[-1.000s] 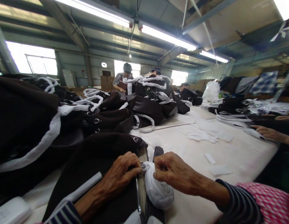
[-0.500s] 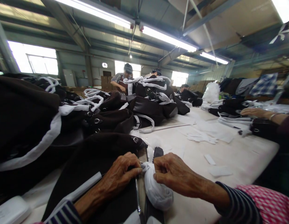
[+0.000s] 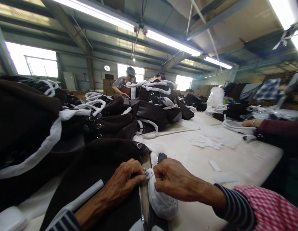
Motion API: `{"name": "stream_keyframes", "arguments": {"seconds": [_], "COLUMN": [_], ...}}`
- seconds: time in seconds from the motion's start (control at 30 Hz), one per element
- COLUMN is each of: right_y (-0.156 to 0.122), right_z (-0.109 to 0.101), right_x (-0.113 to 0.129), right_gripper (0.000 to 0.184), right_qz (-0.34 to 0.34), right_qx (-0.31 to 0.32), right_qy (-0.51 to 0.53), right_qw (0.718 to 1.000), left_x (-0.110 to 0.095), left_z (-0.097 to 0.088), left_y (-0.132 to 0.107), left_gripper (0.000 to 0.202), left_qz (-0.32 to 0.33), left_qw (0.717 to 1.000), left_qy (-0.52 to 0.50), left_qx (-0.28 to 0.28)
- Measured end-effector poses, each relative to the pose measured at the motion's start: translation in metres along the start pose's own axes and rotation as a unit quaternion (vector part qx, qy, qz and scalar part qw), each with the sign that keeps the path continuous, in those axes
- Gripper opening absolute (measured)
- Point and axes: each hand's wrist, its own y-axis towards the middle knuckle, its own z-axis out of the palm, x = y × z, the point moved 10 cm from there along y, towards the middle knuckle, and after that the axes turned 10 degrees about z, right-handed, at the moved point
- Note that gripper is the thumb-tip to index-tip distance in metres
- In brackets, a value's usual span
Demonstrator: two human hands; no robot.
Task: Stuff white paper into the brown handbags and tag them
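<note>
A dark brown bag (image 3: 101, 163) lies before me, with a metal zipper (image 3: 140, 200) running along its open edge. On that edge my left hand (image 3: 126, 176) is closed, thumb and forefinger pinched at a small metal fitting by the neck of a white-wrapped bundle (image 3: 162, 203). My right hand (image 3: 174, 178) is curled into a fist against the upper part of this bundle. What its fingers hold is hidden. Just behind the right knuckles a dark strap end (image 3: 161, 157) shows.
Dark bags with white-wrapped handles (image 3: 153, 109) pile up on the left and ahead. Paper scraps (image 3: 206, 142) lie on the pale table (image 3: 187, 208). At the right a co-worker's sleeve (image 3: 276, 128) reaches over more bags. A white case (image 3: 11, 219) sits lower left.
My right hand has shifted slightly left and closed further against the bundle. The left hand stays almost in place. The co-worker's arm at the right has moved.
</note>
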Motion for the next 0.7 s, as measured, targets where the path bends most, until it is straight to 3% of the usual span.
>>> {"name": "stream_keyframes", "arguments": {"seconds": [0.23, 0.47, 0.7], "right_y": [0.007, 0.024, 0.027], "right_z": [0.003, 0.017, 0.013], "right_x": [0.003, -0.008, -0.009], "right_gripper": [0.024, 0.015, 0.019], "right_qz": [-0.042, 0.0, 0.018], "right_qx": [0.018, 0.18, 0.17], "right_qy": [-0.024, 0.081, 0.135], "right_qw": [0.999, 0.98, 0.976], "left_x": [0.003, 0.001, 0.0], "left_z": [0.0, 0.001, 0.001], "left_y": [0.0, 0.0, 0.001], "left_gripper": [0.02, 0.022, 0.023], "left_qz": [-0.001, 0.004, 0.01], "left_qw": [1.0, 1.0, 1.0], "left_qy": [-0.006, -0.012, -0.005], "left_qx": [-0.001, 0.007, 0.012]}}
